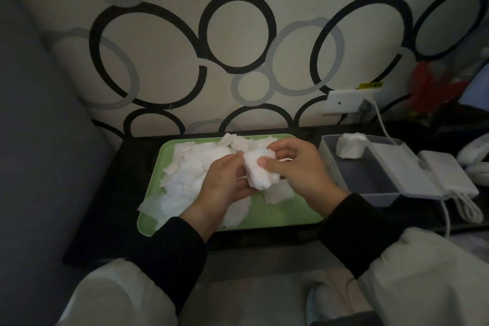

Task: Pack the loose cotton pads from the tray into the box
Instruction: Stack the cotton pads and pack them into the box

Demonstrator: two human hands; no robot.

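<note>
A green tray (pixel 277 216) lies on a dark table and holds a heap of loose white cotton pads (pixel 185 172). Above the tray, my left hand (pixel 225 182) and my right hand (pixel 299 169) together grip a stack of cotton pads (pixel 260 169); my right thumb presses on its front. To the right of the tray stands an open clear box (pixel 370 180). One bundle of pads (pixel 350 147) stands in the box's far corner. The box's white lid (pixel 447 174) hangs open to the right.
A wall socket (pixel 344 103) with a plugged white cable sits behind the box. A coiled white cable (pixel 468 206) lies right of the lid. Red and dark objects (pixel 434 90) crowd the far right. A grey cushion (pixel 39 140) borders the left.
</note>
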